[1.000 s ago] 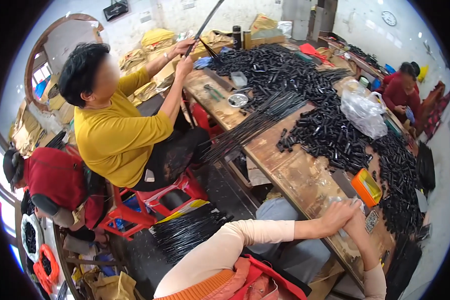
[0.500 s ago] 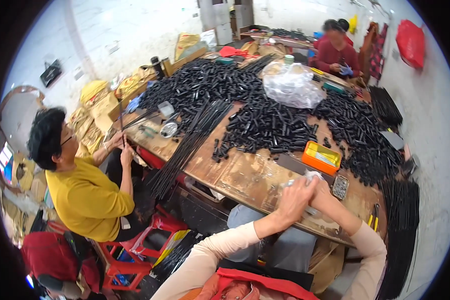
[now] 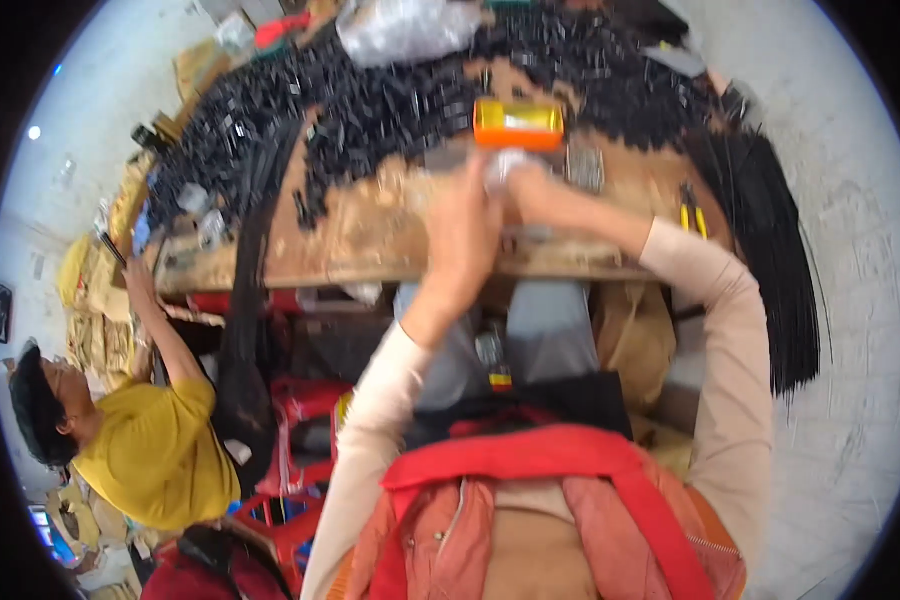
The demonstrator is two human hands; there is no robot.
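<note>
My left hand (image 3: pixel 465 228) and my right hand (image 3: pixel 538 192) are together above the near part of the worn wooden table (image 3: pixel 370 235). Both look closed, though motion smears the fingers. A whitish, crumpled-looking thing (image 3: pixel 507 168) shows where the hands meet; I cannot make out its kind. Just beyond them is an orange box (image 3: pixel 518 128) with a yellow inside. To the right of my right hand lies a small tray of tiny metal parts (image 3: pixel 585 169). Yellow-handled pliers (image 3: pixel 692 212) rest further right.
Heaps of short black tubes (image 3: pixel 390 110) cover the far tabletop. A clear plastic bag (image 3: pixel 410 28) lies on them. Long thin black rods (image 3: pixel 770 250) hang at the right edge; another bundle (image 3: pixel 260 205) crosses on the left. A co-worker in yellow (image 3: pixel 160 450) sits at left.
The view has turned and tipped downward, so the table now sits higher in the picture. My hands stay together near the orange box. The co-worker's hand appears further left, holding a dark rod.
</note>
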